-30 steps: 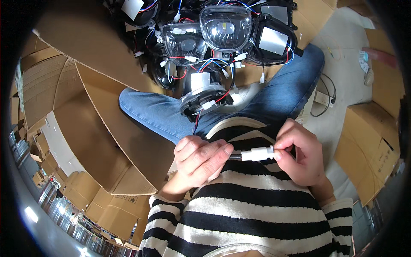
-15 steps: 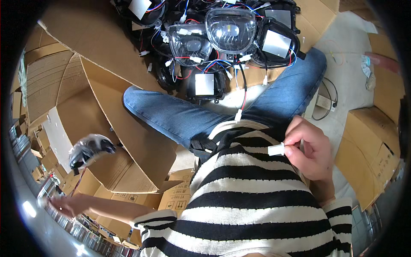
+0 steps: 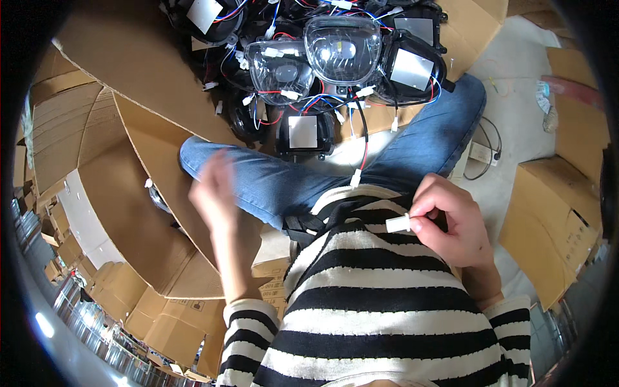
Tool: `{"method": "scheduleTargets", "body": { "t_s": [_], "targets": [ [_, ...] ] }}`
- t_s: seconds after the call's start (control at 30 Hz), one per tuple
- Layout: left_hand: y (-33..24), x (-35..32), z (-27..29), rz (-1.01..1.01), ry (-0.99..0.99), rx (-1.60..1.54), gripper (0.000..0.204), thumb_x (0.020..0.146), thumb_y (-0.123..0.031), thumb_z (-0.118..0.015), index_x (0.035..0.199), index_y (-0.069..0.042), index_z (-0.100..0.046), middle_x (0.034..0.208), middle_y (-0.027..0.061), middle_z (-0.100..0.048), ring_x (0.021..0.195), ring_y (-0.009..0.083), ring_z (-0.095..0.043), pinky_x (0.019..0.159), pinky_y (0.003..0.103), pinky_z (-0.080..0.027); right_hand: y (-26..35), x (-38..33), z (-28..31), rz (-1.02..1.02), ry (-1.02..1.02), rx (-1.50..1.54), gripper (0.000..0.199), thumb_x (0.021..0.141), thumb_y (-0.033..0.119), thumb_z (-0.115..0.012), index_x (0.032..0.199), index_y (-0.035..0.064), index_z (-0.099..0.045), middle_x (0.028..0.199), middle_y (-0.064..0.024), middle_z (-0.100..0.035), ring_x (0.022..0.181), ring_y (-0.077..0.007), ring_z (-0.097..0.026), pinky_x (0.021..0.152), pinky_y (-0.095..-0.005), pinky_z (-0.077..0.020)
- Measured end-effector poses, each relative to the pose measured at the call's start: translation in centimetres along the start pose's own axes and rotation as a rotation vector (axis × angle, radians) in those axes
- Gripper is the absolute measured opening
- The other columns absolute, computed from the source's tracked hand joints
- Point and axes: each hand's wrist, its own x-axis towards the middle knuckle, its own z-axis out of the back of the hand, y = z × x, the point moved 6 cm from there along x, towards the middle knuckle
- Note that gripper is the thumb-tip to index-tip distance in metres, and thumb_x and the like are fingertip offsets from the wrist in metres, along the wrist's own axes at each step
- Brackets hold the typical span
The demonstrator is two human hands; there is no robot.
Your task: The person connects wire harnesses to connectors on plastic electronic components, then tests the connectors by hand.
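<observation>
Connector plug (image 3: 398, 224), small, white and oblong, is pinched between the thumb and fingertips of the right hand (image 3: 451, 222) at about four o'clock from the picture's middle, just in front of the person's striped sweater (image 3: 387, 303).

By size, the open cardboard box (image 3: 116, 213) comes first, filling the nine o'clock side with its flaps folded outward; more flattened cartons lie around it toward seven o'clock. Another brown box (image 3: 554, 226) sits at three o'clock. The person's legs in blue jeans (image 3: 284, 184) cross the middle. At twelve o'clock a heap of black headlamp units (image 3: 342, 48) with clear lenses lies against the knees, trailing red, blue and black wires with small white plugs; one black wire (image 3: 362, 138) runs down from the heap toward the lap and ends in a white plug.

Left hand (image 3: 216, 187) is raised at about nine o'clock from the middle, over the left thigh and the box edge; it is blurred, appears to hold nothing, and whether its fingers are spread or together cannot be told. It is well apart from the right hand.
</observation>
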Motion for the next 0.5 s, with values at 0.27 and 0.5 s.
{"method": "scheduleTargets", "body": {
  "t_s": [0.27, 0.5],
  "targets": [
    [0.5, 4.4, -18.9, -0.133, 0.347, 0.475, 0.024, 0.070, -0.027, -0.055, 0.083, -0.007, -0.058, 0.087, 0.0140, -0.056, 0.078, 0.0299, -0.056, 0.066, 0.040, -0.046, 0.2, 0.3, -0.7, 0.032, 0.068, -0.083, 0.009, 0.067, -0.001, -0.057, 0.068, 0.0027, -0.050, 0.066, -0.0060, -0.049, 0.059, -0.0165, -0.048, 0.053, -0.0259, -0.0370],
    [-0.7, 2.8, -19.3, -0.465, 0.133, 0.333, 0.018, 0.072, -0.025, -0.056, 0.078, -0.007, -0.058, 0.078, 0.0105, -0.055, 0.073, 0.0276, -0.054, 0.063, 0.036, -0.043, -0.3, 0.7, -1.4, 0.030, 0.121, -0.049, 0.008, 0.068, -0.001, -0.057, 0.069, 0.0020, -0.050, 0.066, -0.0071, -0.049, 0.060, -0.0184, -0.048, 0.055, -0.0274, -0.0372]
  ]
}}
